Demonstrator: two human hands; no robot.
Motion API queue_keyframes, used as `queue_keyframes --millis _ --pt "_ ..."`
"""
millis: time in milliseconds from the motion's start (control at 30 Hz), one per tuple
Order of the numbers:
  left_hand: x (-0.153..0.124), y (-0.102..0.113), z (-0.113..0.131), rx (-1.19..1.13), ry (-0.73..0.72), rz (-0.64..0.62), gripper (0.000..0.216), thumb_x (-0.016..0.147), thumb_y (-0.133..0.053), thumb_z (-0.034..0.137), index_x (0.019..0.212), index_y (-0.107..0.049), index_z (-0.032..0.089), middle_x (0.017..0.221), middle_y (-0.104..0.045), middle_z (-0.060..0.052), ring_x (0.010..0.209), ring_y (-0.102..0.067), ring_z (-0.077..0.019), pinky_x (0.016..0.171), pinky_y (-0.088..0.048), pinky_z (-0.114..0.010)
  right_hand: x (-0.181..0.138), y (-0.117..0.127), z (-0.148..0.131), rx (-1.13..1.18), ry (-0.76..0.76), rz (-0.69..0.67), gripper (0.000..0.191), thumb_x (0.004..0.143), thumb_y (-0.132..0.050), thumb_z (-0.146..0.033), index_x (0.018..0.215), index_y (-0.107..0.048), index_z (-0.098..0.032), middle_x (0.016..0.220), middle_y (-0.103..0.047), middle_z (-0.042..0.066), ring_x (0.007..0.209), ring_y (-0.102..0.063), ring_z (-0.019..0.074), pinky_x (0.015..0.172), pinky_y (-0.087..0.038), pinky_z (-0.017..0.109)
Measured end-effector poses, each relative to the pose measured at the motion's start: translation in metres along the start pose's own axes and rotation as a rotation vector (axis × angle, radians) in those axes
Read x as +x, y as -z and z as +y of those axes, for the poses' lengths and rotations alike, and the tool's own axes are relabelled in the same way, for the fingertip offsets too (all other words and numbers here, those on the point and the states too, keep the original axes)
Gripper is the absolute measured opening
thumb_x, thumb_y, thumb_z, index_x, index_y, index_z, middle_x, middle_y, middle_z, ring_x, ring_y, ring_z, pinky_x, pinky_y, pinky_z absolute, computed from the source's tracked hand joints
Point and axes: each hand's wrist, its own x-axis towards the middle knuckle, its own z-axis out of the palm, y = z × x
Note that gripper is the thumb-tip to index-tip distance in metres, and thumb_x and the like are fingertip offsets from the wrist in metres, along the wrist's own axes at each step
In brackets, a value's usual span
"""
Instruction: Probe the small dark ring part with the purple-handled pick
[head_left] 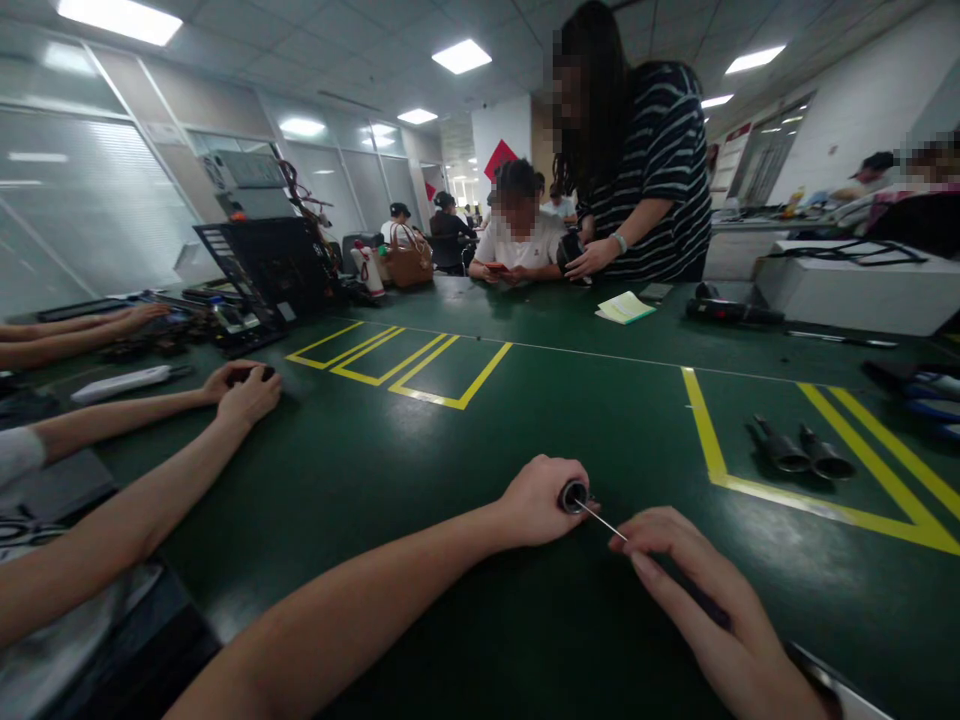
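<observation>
We hold the left hand (536, 502) low on the table (465, 470), near the middle of the view. Its fingers are curled and pressed together around a short black cylinder (575, 495), of which only the round end shows, facing the right hand (701, 590). The cylinder sits just above the green surface; we cannot tell whether it rests on it.

The right hand lies close beside the left, palm down. Its fingers lie together along the dark handle of a tool (604, 522), with the fingertips pinching the handle's front end. The tool's thin metal shaft runs up and left from those fingertips to the cylinder's end. The tip meets that end at its lower edge; we cannot tell whether it enters.

To the right, inside a yellow box (709, 440) marked on the table, two dark cones (801, 452) lie side by side, well apart from both hands.

To the left, a co-worker's hands (247, 388) close over a small dark item, with a white stick (126, 383) beyond them. Further back a computer case (262, 268) stands open. At the far edge we see a notepad (624, 307) and a black unit (731, 312). A standing person (649, 170) in a striped top and a seated person (519, 245) in white are behind them.
</observation>
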Motion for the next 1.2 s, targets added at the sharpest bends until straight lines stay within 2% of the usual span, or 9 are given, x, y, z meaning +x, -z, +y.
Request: queue_keyframes --millis 133,333,467,667,800,967,1067,1200 --pt "0.0001 0.0001 0.0017 -0.008 0.013 0.039 0.021 0.076 -0.065 0.036 0.072 -0.056 0.016 0.065 -0.057 0.004 0.058 -0.052 -0.0096 0.064 -0.041 -0.023 -0.0016 -0.0042 0.0034 -0.086 0.027 0.02 0.012 0.092 -0.047 -0.025 0.096 -0.057 -0.028 0.093 -0.06 0.003 0.088 -0.059 0.0195 0.075 -0.05 0.032" --pt "-0.0015 0.0014 0.0038 -0.11 0.008 0.049 0.022 0.076 -0.064 0.033 0.068 -0.054 0.015 0.062 -0.054 0.003 0.057 -0.049 -0.0088 0.056 -0.039 -0.02 -0.0027 -0.0057 0.0081 -0.096 0.029 -0.023 0.015 0.091 -0.047 -0.023 0.103 -0.055 -0.029 0.106 -0.057 0.004 0.097 -0.057 0.0195 0.083 -0.049 0.034" --pt "-0.0029 0.0012 0.0014 -0.218 -0.014 0.074 0.021 0.076 -0.063 0.032 0.068 -0.053 0.015 0.06 -0.052 0.003 0.056 -0.048 -0.0082 0.053 -0.038 -0.019 -0.0008 -0.0048 0.0091 -0.048 0.01 -0.028 0.013 0.091 -0.049 -0.024 0.099 -0.056 -0.029 0.104 -0.057 0.003 0.099 -0.057 0.0191 0.084 -0.049 0.033" --pt "-0.0033 0.0024 0.0007 -0.247 -0.004 0.024 0.017 0.073 -0.064 0.027 0.069 -0.053 0.014 0.061 -0.053 0.004 0.056 -0.049 -0.0079 0.053 -0.039 -0.018 0.0042 0.0001 0.0057 0.026 -0.089 -0.046 0.011 0.09 -0.049 -0.028 0.09 -0.061 -0.027 0.098 -0.059 0.003 0.095 -0.06 0.0196 0.081 -0.051 0.032" --pt "-0.0028 0.0018 0.0015 -0.157 -0.008 0.036 0.016 0.074 -0.063 0.028 0.069 -0.055 0.015 0.06 -0.053 0.004 0.055 -0.049 -0.0082 0.054 -0.039 -0.019 0.0047 0.0015 0.0039 0.021 -0.117 -0.027 0.013 0.09 -0.048 -0.03 0.09 -0.061 -0.026 0.095 -0.06 0.003 0.091 -0.061 0.0195 0.078 -0.051 0.032" --pt "-0.002 0.0004 0.0019 -0.009 0.035 0.068 0.016 0.073 -0.064 0.028 0.069 -0.055 0.016 0.059 -0.053 0.004 0.056 -0.049 -0.0093 0.054 -0.037 -0.021 0.0022 -0.0028 0.0048 -0.019 -0.078 0.018 0.012 0.09 -0.048 -0.03 0.092 -0.06 -0.027 0.095 -0.061 0.003 0.091 -0.06 0.0192 0.078 -0.05 0.032" --pt "-0.0025 0.0005 0.0023 -0.073 0.027 0.069 0.017 0.074 -0.063 0.028 0.068 -0.054 0.015 0.059 -0.052 0.004 0.055 -0.048 -0.0088 0.052 -0.036 -0.019 0.0017 -0.0037 0.0059 -0.01 -0.074 0.01 0.011 0.089 -0.05 -0.03 0.092 -0.06 -0.027 0.097 -0.061 0.003 0.094 -0.06 0.0193 0.081 -0.05 0.033" --pt "-0.0034 0.0014 0.0013 -0.171 0.015 0.047 0.016 0.074 -0.063 0.027 0.068 -0.054 0.015 0.06 -0.052 0.004 0.055 -0.049 -0.0079 0.052 -0.037 -0.018 0.0056 -0.0002 0.0024 0.028 -0.151 -0.009 0.013 0.088 -0.051 -0.032 0.087 -0.063 -0.026 0.097 -0.062 0.004 0.094 -0.061 0.0202 0.08 -0.051 0.033"
